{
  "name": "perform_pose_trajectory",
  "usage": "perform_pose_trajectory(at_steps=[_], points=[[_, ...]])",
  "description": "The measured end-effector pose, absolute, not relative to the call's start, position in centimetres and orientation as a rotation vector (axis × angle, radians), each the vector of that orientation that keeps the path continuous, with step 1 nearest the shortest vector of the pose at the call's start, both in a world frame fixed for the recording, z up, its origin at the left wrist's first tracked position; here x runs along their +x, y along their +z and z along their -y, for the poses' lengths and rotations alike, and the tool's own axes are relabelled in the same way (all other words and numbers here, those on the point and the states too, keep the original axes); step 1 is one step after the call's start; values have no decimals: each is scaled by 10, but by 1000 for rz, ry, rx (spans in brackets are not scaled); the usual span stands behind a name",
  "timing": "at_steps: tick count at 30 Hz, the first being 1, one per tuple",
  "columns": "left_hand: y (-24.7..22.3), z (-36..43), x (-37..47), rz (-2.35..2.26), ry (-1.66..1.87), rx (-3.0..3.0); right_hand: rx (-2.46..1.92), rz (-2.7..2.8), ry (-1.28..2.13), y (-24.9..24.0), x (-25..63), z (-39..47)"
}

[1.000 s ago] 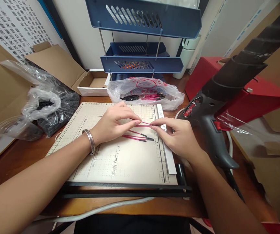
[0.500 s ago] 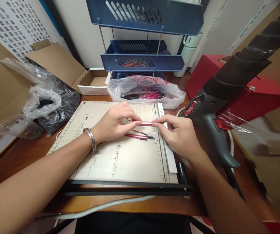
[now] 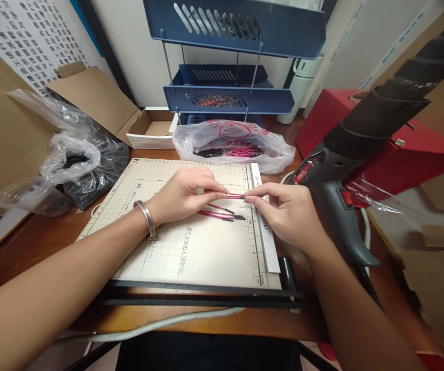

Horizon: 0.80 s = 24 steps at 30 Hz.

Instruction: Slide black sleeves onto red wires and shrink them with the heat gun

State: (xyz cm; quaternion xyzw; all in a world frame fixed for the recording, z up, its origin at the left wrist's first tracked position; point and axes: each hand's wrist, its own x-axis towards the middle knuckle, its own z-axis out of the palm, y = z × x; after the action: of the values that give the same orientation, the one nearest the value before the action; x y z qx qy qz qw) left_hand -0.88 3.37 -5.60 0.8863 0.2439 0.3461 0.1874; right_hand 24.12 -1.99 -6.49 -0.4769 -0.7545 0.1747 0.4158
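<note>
Above the cream paper trimmer (image 3: 214,257), my left hand (image 3: 189,193) pinches a thin pink wire (image 3: 234,195) between thumb and forefinger. My right hand (image 3: 284,208) has its fingertips closed at the wire's right end, where a short stretch of black sleeve (image 3: 240,197) shows. One or two strands run between the hands; I cannot tell exactly. Just below, several pink wires with black ends (image 3: 222,215) lie on the board, partly hidden under my left hand. A silver bracelet sits on my left wrist.
Behind the trimmer is a clear plastic bag (image 3: 276,154) holding pink and black wires. A blue tiered rack (image 3: 229,99) stands behind it. To the right are a heat gun (image 3: 330,180) and a red box (image 3: 423,149); to the left, a bag of black pieces (image 3: 98,170) and an open carton (image 3: 152,140).
Black sleeve now shows beside my right fingertips, where only pink wire showed before. Both hands have shifted very slightly right in the view; the loose wires lie as before.
</note>
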Motion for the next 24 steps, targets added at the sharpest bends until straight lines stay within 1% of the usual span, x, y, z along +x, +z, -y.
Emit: perform_pose_trajectory(at_steps=[24], points=[[-59,-33,-12,-679,1037,2356,-1200,1782,570,-71,248,16]])
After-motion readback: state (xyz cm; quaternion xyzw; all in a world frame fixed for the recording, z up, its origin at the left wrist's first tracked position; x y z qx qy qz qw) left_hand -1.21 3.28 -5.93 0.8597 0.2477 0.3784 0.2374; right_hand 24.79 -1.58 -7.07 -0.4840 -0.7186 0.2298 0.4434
